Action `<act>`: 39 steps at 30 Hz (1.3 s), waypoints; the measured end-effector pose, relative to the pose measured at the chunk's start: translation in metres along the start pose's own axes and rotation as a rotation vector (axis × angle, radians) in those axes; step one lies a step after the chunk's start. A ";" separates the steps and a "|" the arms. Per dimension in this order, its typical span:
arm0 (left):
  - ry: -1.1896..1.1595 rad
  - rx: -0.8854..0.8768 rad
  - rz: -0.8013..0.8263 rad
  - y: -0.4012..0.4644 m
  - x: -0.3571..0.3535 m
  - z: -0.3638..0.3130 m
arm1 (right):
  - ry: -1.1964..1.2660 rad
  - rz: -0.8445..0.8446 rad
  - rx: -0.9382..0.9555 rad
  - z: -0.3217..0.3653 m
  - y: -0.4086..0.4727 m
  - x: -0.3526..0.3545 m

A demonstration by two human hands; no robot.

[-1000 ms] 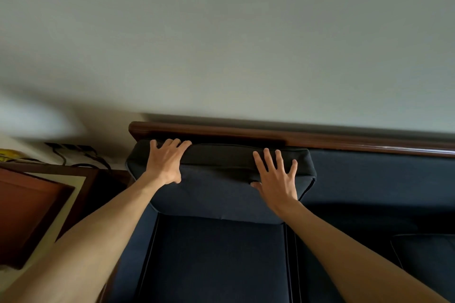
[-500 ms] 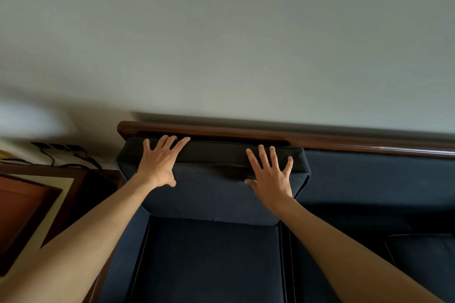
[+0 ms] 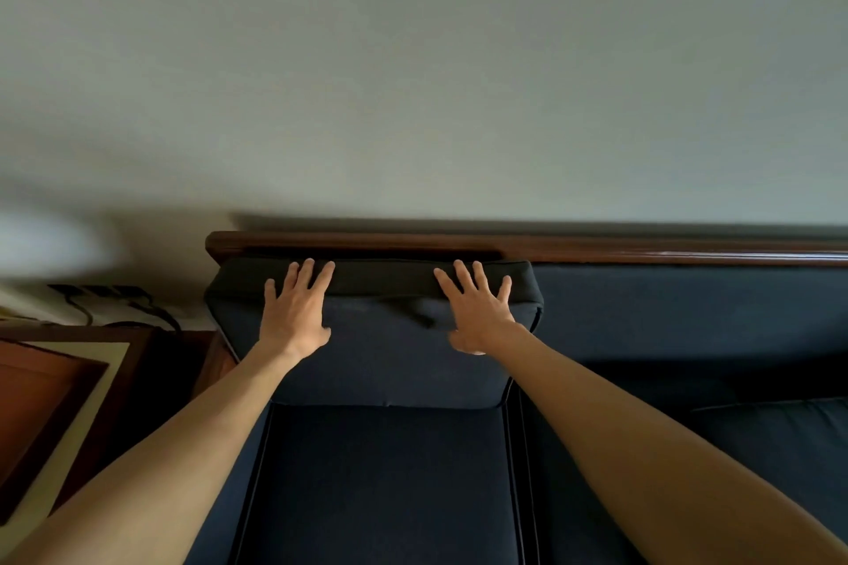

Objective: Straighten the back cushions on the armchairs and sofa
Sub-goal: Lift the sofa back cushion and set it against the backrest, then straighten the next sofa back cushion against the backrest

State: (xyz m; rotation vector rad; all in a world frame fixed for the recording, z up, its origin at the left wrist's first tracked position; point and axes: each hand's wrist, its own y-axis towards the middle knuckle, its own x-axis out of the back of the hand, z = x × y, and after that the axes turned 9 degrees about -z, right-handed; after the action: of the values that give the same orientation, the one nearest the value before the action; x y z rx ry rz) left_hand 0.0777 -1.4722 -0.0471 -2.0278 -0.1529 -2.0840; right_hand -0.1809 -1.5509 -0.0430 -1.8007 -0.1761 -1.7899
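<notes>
A dark blue back cushion (image 3: pixel 381 358) leans against the left end of the sofa, just below the wooden top rail (image 3: pixel 596 249). My left hand (image 3: pixel 296 312) lies flat on the cushion's upper left part, fingers straight and reaching its top edge. My right hand (image 3: pixel 477 312) presses flat on the upper right part, fingers spread. A small crease shows in the fabric between my hands. A second back cushion (image 3: pixel 688 312) stands to the right against the rail.
The seat cushion (image 3: pixel 381 486) lies below my arms, with another seat cushion (image 3: pixel 780 450) at the right. A wooden side table (image 3: pixel 59 404) stands to the left, with black cables (image 3: pixel 110 298) behind it. A pale wall fills the upper view.
Both hands have stayed flat on the cushion's top and slid a little. The cushion has been pushed back toward the rail and now sits closer under it.
</notes>
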 end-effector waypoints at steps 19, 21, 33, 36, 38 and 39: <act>-0.282 -0.215 -0.151 -0.057 0.308 -0.256 | 0.205 -0.381 -0.120 -0.160 -0.230 0.249; -0.268 -0.243 -0.194 -0.082 0.342 -0.300 | 0.190 -0.435 -0.131 -0.195 -0.279 0.274; -0.309 -0.513 -0.292 -0.228 0.421 -0.605 | 0.160 -0.578 -0.339 -0.412 -0.539 0.289; -0.313 -0.574 -0.290 -0.234 0.421 -0.662 | 0.173 -0.588 -0.381 -0.454 -0.567 0.280; -0.310 -0.604 -0.272 -0.234 0.414 -0.698 | 0.196 -0.572 -0.405 -0.483 -0.580 0.268; -0.312 -0.614 -0.260 -0.232 0.409 -0.713 | 0.206 -0.562 -0.417 -0.496 -0.584 0.263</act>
State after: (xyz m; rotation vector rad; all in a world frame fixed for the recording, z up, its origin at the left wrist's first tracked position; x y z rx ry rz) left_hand -0.6764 -1.4506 0.3528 -2.8248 0.2151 -2.1258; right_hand -0.8727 -1.3947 0.3480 -1.9556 -0.2613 -2.5512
